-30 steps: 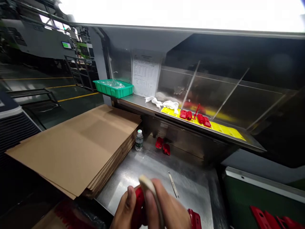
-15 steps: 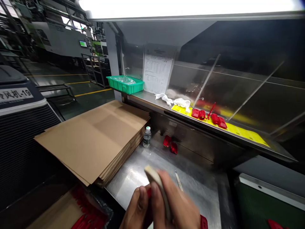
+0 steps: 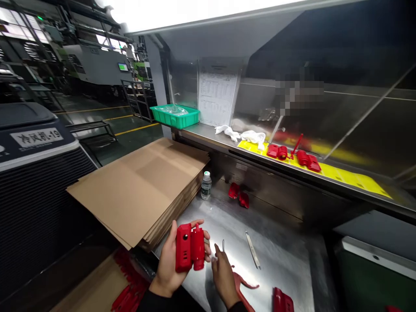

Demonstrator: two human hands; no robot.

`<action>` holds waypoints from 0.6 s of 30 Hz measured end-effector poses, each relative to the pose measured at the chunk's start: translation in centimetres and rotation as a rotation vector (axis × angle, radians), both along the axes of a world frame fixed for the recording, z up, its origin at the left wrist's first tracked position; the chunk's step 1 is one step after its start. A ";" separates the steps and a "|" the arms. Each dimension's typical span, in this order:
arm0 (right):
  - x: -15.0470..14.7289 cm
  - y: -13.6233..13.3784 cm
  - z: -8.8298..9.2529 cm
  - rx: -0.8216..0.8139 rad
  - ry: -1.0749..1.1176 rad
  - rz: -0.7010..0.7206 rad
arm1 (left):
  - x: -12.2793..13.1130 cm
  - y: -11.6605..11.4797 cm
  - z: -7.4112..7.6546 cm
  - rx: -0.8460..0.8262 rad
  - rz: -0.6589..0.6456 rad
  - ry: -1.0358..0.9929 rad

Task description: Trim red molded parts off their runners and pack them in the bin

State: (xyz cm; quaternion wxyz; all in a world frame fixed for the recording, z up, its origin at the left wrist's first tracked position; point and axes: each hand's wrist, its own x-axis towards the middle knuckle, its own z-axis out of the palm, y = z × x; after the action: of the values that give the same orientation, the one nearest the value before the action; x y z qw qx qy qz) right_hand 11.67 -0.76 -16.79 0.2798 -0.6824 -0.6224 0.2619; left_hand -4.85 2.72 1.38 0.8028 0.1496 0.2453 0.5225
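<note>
My left hand [image 3: 167, 264] is closed around a glossy red plastic housing [image 3: 183, 253], with a flat block beside a round barrel. It is held above the metal bench, slots and a dark round hole facing up. My right hand [image 3: 224, 275] is just right of it, index finger stretched and thumb apart. A thin metal rod [image 3: 223, 245] shows beyond its fingers; its lower end is hidden behind the hand. Red-handled pliers [image 3: 240, 281] lie partly under this hand. A slim pale-handled knife [image 3: 252, 250] lies further right. Another red housing [image 3: 282, 300] sits near the front.
Stacked cardboard sheets [image 3: 136, 182] border the bench [image 3: 224, 216] on the left. A water bottle [image 3: 206, 186] and two red pieces [image 3: 238, 195] stand behind. The upper shelf holds a green tray [image 3: 175, 117], white cloths [image 3: 253, 137] and red parts [image 3: 294, 155] on yellow sheeting.
My hands were together around a beige object and a red part. They have separated: my left hand now displays the housing, my right has lowered away, and the beige object no longer shows.
</note>
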 end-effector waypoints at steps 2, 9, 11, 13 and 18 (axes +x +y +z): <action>3.6 -1.6 -1.7 -0.047 -0.090 0.013 | 0.3 0.2 -1.2 -0.030 0.003 -0.017; 9.8 -7.1 -4.6 -0.296 -0.503 0.014 | 2.1 2.3 -6.1 -0.397 0.127 -0.175; 9.3 -6.7 -4.1 -0.267 -0.529 0.030 | 2.3 3.1 -7.3 -0.475 0.147 -0.179; 9.2 -6.2 -3.1 -0.217 -0.526 0.059 | 2.4 3.9 -8.2 -0.556 0.166 -0.183; 9.6 -8.1 -1.3 -0.120 -0.420 0.151 | 1.7 5.3 -9.3 -0.669 0.234 -0.186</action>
State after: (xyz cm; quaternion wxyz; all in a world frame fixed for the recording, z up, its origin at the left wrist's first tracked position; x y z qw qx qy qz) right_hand 21.23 -8.82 -18.10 0.0827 -0.6887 -0.6998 0.1708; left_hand -3.19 8.04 -7.89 0.7608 -0.1983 0.3442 0.5133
